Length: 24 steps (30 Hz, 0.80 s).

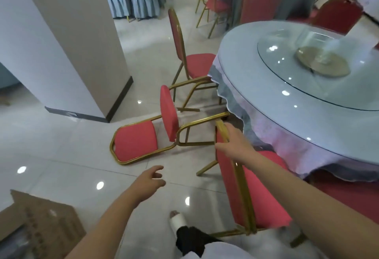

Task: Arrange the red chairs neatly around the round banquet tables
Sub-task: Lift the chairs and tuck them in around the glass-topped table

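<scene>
One chair-back under right fingers.

Round table cut by right edge; cardboard box cut by lower left corner

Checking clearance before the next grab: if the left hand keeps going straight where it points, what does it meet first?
Probably the tipped-over red chair lying on its back on the floor. The left hand is open and reaches toward its backrest frame; depth is hard to judge from this view.
</scene>
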Tool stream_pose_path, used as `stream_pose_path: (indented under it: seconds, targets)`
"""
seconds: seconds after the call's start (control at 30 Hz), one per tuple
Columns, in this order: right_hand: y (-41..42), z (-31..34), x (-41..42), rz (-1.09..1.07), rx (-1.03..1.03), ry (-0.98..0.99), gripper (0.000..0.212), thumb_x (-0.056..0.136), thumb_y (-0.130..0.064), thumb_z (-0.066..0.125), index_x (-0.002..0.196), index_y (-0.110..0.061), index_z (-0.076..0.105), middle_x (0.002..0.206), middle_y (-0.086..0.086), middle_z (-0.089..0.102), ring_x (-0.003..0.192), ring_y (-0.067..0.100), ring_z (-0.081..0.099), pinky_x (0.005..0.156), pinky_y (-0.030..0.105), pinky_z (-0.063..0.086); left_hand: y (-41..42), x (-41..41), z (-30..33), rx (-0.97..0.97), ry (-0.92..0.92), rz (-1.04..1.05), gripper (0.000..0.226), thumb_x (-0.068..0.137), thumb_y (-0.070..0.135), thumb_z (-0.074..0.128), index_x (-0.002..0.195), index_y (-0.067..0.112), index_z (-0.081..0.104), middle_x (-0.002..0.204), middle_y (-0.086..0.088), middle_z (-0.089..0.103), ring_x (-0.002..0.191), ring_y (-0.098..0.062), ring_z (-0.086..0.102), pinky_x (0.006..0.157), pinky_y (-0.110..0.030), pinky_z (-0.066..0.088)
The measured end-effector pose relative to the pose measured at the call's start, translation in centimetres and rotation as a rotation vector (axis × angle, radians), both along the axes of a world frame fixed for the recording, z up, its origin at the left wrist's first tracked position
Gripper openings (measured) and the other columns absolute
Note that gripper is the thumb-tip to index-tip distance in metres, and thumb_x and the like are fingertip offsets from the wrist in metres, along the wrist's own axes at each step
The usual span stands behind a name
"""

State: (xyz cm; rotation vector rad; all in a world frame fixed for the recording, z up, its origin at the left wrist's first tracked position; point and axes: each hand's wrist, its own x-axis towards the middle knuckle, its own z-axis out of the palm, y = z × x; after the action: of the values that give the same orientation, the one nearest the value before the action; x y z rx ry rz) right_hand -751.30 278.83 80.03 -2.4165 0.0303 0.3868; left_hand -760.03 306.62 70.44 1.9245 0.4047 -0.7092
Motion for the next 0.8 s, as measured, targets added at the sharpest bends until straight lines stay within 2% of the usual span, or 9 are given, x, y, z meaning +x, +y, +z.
stream_pose_path:
  seconds: [0.07,0.1,0.2,0.3,0.4,0.57,0.67,0.8]
  targets:
    - [4.1,0.2,1.3,0.101,-0.022,-0.144,0.070,0.082,-0.029,0.067,0.146,-0.022,0.039,0.146,-0.001,0.045,0.136,0.022,0.038,0.110,0.037,0.035,3.1,2.0,-0.1,0.040,-0.005,0.073,0.052,0.089,0.021,0.065,0.139,0.029,0.050,0.126,0.000,0.059,0.108,-0.015,0.059,0.091,-0.032,0.047]
    - [6.2,-0.1,1.9,0.143,0.034,-0.142,0.070,0.085,-0.029,0.066,0.148,-0.023,0.037,0.150,-0.004,0.039,0.139,0.016,0.033,0.112,0.033,0.031,4.3,3.2,-0.3,0.045,-0.008,0.093,0.052,0.089,0.021,0.065,0.139,0.029,0.051,0.126,0.000,0.059,0.108,-0.015,0.059,0.093,-0.034,0.048]
    - [12.1,-3.7,4.9,0.210,0.229,0.072,0.070,0.087,-0.029,0.065,0.150,-0.029,0.035,0.152,-0.009,0.034,0.138,0.008,0.033,0.104,0.023,0.030,7.8,7.3,-1.1,0.036,-0.014,0.130,0.063,0.089,0.022,0.066,0.145,0.032,0.040,0.128,0.002,0.058,0.111,-0.015,0.057,0.097,-0.035,0.046]
    - [16.8,-8.1,9.2,0.154,0.292,0.258,0.074,0.087,-0.032,0.066,0.152,-0.029,0.032,0.157,-0.006,0.031,0.142,0.014,0.030,0.107,0.028,0.030,11.6,11.9,-1.6,0.050,0.005,0.162,0.074,0.091,0.022,0.065,0.153,0.033,0.025,0.132,0.002,0.056,0.116,-0.017,0.055,0.096,-0.033,0.042]
    - [19.6,-10.7,14.0,0.038,0.321,0.391,0.074,0.089,-0.035,0.065,0.153,-0.028,0.030,0.159,-0.004,0.030,0.144,0.017,0.029,0.110,0.031,0.030,15.9,16.2,-1.3,0.081,0.093,0.174,0.076,0.091,0.022,0.065,0.154,0.031,0.024,0.137,-0.001,0.053,0.120,-0.020,0.054,0.100,-0.036,0.043]
    - [22.6,-12.2,21.2,-0.004,0.262,0.461,0.082,0.084,-0.038,0.071,0.154,-0.025,0.030,0.158,0.000,0.032,0.142,0.019,0.033,0.109,0.032,0.034,23.8,22.9,-0.2,0.163,0.106,0.161,0.064,0.092,0.022,0.065,0.148,0.033,0.036,0.146,-0.004,0.047,0.132,-0.023,0.045,0.107,-0.039,0.040]
    - [24.1,-12.1,24.9,-0.020,0.261,0.444,0.084,0.082,-0.039,0.073,0.153,-0.023,0.031,0.156,0.001,0.036,0.140,0.020,0.037,0.110,0.033,0.035,27.7,26.9,0.4,0.199,0.084,0.151,0.063,0.092,0.028,0.066,0.148,0.035,0.037,0.152,0.000,0.041,0.141,-0.022,0.036,0.110,-0.040,0.035]
    - [25.8,-12.0,28.5,-0.128,0.313,0.422,0.086,0.081,-0.039,0.076,0.153,-0.023,0.031,0.153,0.000,0.040,0.135,0.019,0.044,0.111,0.037,0.040,30.5,33.8,0.2,0.203,0.071,0.039,0.063,0.092,0.032,0.066,0.148,0.034,0.036,0.153,0.000,0.040,0.142,-0.024,0.035,0.112,-0.043,0.033]
